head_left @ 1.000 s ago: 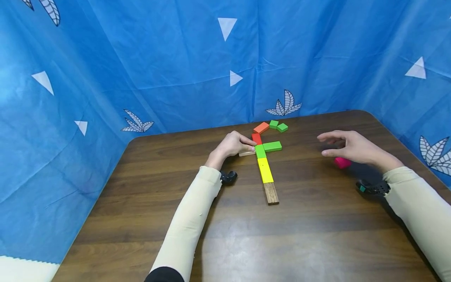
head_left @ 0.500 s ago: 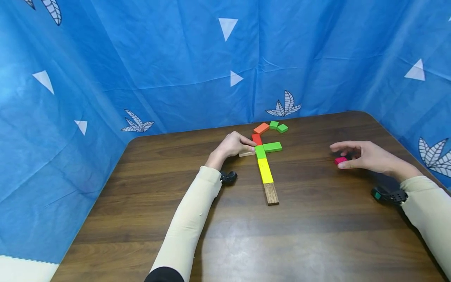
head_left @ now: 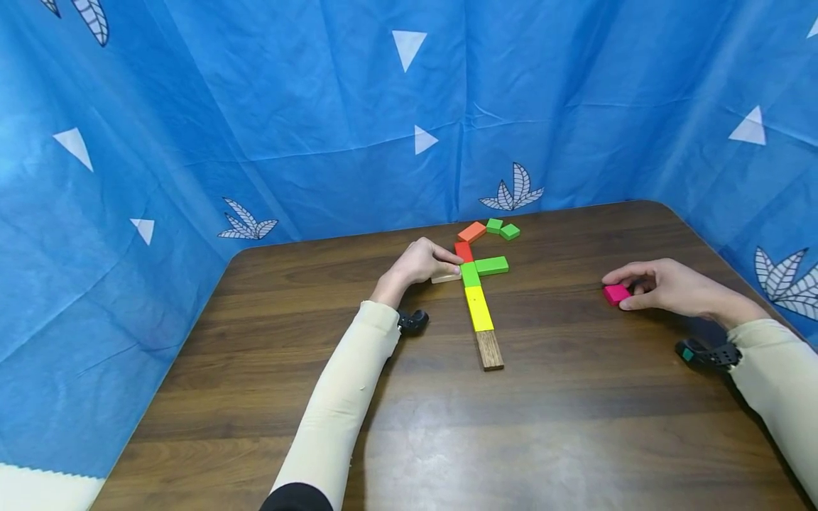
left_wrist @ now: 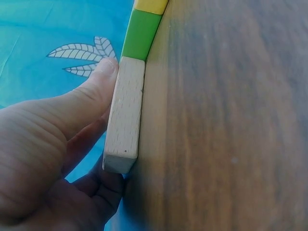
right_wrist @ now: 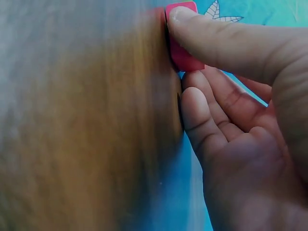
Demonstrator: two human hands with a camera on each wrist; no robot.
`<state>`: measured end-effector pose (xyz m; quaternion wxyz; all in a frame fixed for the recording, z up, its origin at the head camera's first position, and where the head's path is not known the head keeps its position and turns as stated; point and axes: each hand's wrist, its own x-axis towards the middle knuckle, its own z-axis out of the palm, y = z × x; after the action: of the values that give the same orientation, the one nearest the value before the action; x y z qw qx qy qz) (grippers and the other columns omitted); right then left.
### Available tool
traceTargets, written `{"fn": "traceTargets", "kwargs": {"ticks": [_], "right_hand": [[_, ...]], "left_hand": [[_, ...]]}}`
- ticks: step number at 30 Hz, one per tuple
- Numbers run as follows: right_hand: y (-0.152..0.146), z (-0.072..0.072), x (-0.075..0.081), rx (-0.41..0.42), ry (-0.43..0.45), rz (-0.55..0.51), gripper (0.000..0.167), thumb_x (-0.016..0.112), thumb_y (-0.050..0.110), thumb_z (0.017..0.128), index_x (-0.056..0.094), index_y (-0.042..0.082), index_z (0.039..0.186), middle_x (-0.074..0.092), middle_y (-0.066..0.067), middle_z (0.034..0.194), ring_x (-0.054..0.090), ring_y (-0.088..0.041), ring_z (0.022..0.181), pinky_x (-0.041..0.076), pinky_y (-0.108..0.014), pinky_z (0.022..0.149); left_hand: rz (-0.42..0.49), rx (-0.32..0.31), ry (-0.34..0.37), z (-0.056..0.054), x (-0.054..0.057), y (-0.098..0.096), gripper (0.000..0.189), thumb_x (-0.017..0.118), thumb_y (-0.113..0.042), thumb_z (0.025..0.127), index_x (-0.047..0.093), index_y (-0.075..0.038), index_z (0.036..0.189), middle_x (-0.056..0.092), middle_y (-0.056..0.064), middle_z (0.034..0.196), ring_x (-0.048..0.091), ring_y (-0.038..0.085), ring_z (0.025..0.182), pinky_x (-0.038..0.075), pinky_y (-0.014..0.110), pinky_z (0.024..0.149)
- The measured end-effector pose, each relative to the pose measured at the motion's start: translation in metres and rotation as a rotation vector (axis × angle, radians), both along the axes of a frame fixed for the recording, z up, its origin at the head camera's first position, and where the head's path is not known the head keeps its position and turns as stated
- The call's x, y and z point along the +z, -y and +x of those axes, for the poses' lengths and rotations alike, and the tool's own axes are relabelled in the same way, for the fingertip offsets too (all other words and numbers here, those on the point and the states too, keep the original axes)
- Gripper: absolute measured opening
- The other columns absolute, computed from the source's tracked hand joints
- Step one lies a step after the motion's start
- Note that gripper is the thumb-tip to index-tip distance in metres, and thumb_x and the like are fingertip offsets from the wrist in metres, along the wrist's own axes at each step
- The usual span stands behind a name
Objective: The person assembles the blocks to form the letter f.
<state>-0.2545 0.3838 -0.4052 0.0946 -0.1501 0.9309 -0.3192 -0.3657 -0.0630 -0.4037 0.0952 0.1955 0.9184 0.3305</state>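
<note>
My left hand (head_left: 423,261) holds a plain wooden block (left_wrist: 125,110) by its side, thumb near the end that meets a green block (left_wrist: 142,36). In the head view that green block forms the crossing of a row, with a long green block (head_left: 491,266) reaching right, a red block (head_left: 463,251) above, and a yellow block (head_left: 478,308) and a dark brown wood-grain block (head_left: 489,350) below. Far to the right, my right hand (head_left: 671,287) pinches a pink block (head_left: 615,294) low at the table; in the right wrist view the thumb lies across it.
An orange block (head_left: 471,232) and two small green blocks (head_left: 494,226) curve away from the top of the row. Blue cloth (head_left: 358,106) hangs behind and beside the brown table (head_left: 255,397).
My right hand has moved right and towards me, lowered to the pink block and taken hold of it. The left hand has kept its place at the plain wooden block.
</note>
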Motion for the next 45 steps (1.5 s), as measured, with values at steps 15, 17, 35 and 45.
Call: {"fn": "traceTargets", "kwargs": {"ticks": [15, 17, 35, 45], "right_hand": [[0.015, -0.014, 0.002, 0.020, 0.007, 0.007, 0.041, 0.081, 0.021, 0.091, 0.071, 0.013, 0.130, 0.067, -0.017, 0.130, 0.056, -0.011, 0.094, 0.053, -0.023, 0.074], [0.019, -0.016, 0.003, 0.028, 0.004, 0.005, 0.041, 0.080, 0.022, 0.091, 0.071, 0.014, 0.130, 0.067, -0.016, 0.130, 0.057, -0.012, 0.094, 0.053, -0.024, 0.074], [0.058, -0.049, -0.002, 0.000, 0.041, -0.042, 0.046, 0.079, 0.025, 0.093, 0.068, 0.009, 0.135, 0.066, -0.019, 0.135, 0.059, -0.031, 0.115, 0.053, -0.020, 0.082], [0.078, -0.061, 0.004, -0.042, 0.017, -0.038, 0.046, 0.079, 0.024, 0.093, 0.068, 0.010, 0.136, 0.068, -0.016, 0.127, 0.058, -0.029, 0.106, 0.051, -0.033, 0.081]], "left_hand": [[0.003, 0.010, 0.008, 0.000, 0.000, 0.004, 0.023, 0.086, -0.035, 0.085, 0.084, -0.031, 0.107, 0.078, -0.004, 0.117, 0.064, 0.015, 0.119, 0.052, 0.031, 0.100], [0.002, 0.012, 0.006, 0.000, 0.001, 0.004, 0.023, 0.087, -0.034, 0.084, 0.084, -0.031, 0.107, 0.078, -0.004, 0.117, 0.064, 0.015, 0.120, 0.052, 0.031, 0.100], [0.006, 0.012, 0.006, -0.002, 0.000, 0.002, 0.024, 0.087, -0.035, 0.083, 0.084, -0.032, 0.106, 0.078, -0.004, 0.119, 0.062, 0.014, 0.121, 0.052, 0.030, 0.099], [0.005, 0.007, 0.001, -0.002, 0.001, 0.001, 0.024, 0.087, -0.036, 0.083, 0.084, -0.032, 0.106, 0.077, -0.004, 0.119, 0.062, 0.013, 0.120, 0.053, 0.030, 0.098]]}}
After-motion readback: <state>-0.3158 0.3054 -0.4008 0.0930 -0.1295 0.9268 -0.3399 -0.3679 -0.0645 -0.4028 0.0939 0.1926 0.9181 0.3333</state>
